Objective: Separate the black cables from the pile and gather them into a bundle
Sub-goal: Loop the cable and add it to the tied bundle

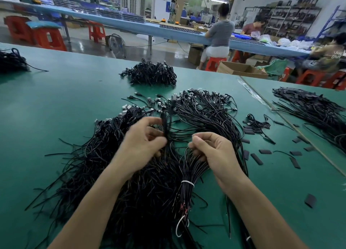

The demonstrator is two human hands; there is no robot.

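A big loose pile of black cables [104, 155] with USB plugs spreads over the green table [56, 102] in front of me. My left hand [142, 143] pinches a few black cables that stand up blurred between thumb and fingers. My right hand [211, 151] is closed around the upper end of a cable bundle [187, 175], which is tied with a white band [187, 182] lower down. A fan of plugged cables [206, 110] lies just beyond both hands.
Another heap of black cables [151, 74] sits farther back, one at the far left [11, 61], and a long one at the right [314, 112]. Short black sleeves [256, 158] are scattered right of my hands. People sit at a blue bench behind.
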